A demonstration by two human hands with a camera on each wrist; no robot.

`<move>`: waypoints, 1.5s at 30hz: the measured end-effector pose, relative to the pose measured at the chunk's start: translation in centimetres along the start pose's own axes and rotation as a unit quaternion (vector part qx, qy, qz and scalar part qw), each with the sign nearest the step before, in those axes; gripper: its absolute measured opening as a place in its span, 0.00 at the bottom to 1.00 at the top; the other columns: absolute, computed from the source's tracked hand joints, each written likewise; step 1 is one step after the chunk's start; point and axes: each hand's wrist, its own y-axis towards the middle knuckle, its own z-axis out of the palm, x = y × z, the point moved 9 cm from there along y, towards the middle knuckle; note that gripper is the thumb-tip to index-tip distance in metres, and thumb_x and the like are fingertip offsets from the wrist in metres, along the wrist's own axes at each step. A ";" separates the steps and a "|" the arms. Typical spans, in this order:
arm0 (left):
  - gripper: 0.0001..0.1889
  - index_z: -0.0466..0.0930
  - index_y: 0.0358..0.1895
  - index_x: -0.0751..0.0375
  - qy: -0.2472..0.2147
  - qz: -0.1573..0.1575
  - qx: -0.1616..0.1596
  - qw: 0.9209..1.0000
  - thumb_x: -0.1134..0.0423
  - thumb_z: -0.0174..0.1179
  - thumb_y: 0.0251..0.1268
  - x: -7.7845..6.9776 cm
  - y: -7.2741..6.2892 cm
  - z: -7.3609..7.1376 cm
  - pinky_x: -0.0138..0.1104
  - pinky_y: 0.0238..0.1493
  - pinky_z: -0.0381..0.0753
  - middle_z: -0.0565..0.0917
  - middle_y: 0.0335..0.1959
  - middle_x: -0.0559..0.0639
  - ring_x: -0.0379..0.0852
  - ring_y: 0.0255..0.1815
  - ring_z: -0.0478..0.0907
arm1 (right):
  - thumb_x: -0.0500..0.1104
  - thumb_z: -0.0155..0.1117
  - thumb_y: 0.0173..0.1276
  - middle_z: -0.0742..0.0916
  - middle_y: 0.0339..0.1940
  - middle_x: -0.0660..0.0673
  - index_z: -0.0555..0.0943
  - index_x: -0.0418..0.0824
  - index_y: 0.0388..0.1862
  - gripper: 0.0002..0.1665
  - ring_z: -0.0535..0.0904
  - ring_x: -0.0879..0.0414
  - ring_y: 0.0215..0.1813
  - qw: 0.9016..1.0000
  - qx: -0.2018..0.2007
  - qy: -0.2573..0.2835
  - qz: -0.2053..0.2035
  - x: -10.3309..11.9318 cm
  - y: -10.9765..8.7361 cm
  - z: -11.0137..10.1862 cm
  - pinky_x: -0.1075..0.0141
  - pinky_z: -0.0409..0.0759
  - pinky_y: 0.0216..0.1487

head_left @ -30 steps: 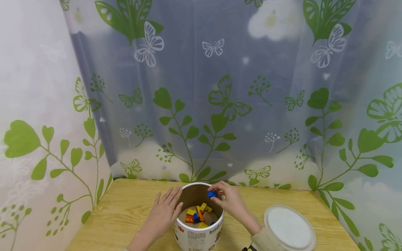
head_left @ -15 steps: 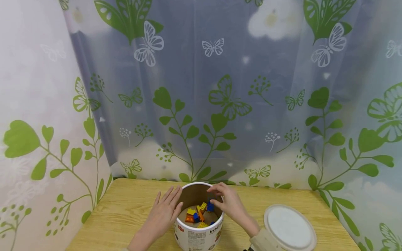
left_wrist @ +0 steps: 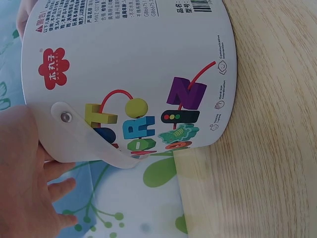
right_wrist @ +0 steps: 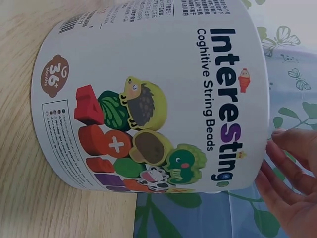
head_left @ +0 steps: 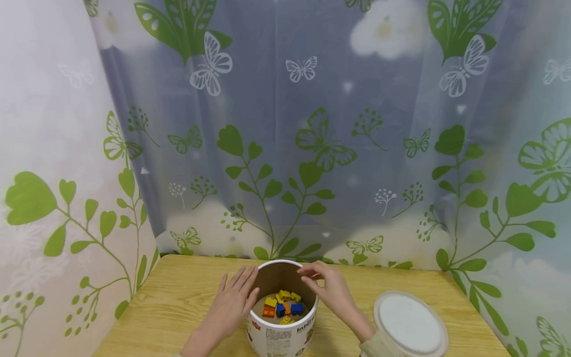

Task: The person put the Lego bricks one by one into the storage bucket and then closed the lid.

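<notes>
A white printed bucket (head_left: 278,341) stands upright on the table, holding several toy building bricks. Among them lie a blue brick (head_left: 296,309) on the right, an orange brick (head_left: 268,313) on the left and a yellow brick (head_left: 270,302). My left hand (head_left: 229,305) rests against the bucket's left rim, its fingers extended. Above the right rim, my right hand (head_left: 332,292) has bent, relaxed fingers with nothing between them. The right wrist view shows the fingertips of that hand (right_wrist: 292,178) right at the rim. A pale handle strap (left_wrist: 91,136) hangs on the bucket's side.
A round white lid (head_left: 410,322) lies right of the bucket, next to my right sleeve (head_left: 376,344). Behind the wooden table (head_left: 192,277) hangs a curtain (head_left: 285,148) printed with leaves and butterflies.
The blue brick has left my right fingers and dropped into the bucket, where it now lies among the others. Some yellow bricks have shifted. My left hand has stayed in place.
</notes>
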 end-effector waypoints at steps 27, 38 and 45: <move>0.17 0.81 0.64 0.54 -0.193 0.052 -0.209 0.957 0.61 0.56 0.78 -4.7 1.1 -5.3 0.50 0.61 0.80 0.84 0.60 0.49 0.51 0.61 0.81 | 0.39 0.69 0.70 0.90 0.41 0.55 0.88 0.46 0.48 0.10 0.85 0.61 0.43 0.992 -0.079 -0.040 0.087 -3.4 -4.0 -8.7 0.65 0.86 0.45; 0.18 0.79 0.66 0.54 -0.345 0.071 -0.121 0.928 0.57 0.49 0.82 -11.8 4.4 -3.5 0.38 0.51 0.86 0.84 0.60 0.50 0.47 0.54 0.85 | 0.43 0.66 0.74 0.91 0.45 0.48 0.86 0.42 0.53 0.12 0.85 0.64 0.44 0.984 -0.114 -0.080 0.111 -5.7 -6.2 -14.4 0.70 0.85 0.41; 0.21 0.78 0.66 0.59 -0.368 0.090 -0.065 0.923 0.52 0.44 0.84 -16.4 6.0 -0.8 0.35 0.51 0.85 0.83 0.61 0.52 0.49 0.56 0.84 | 0.43 0.63 0.76 0.89 0.47 0.38 0.84 0.38 0.57 0.16 0.88 0.55 0.41 0.978 -0.111 -0.066 0.161 -8.7 -8.1 -17.7 0.69 0.86 0.36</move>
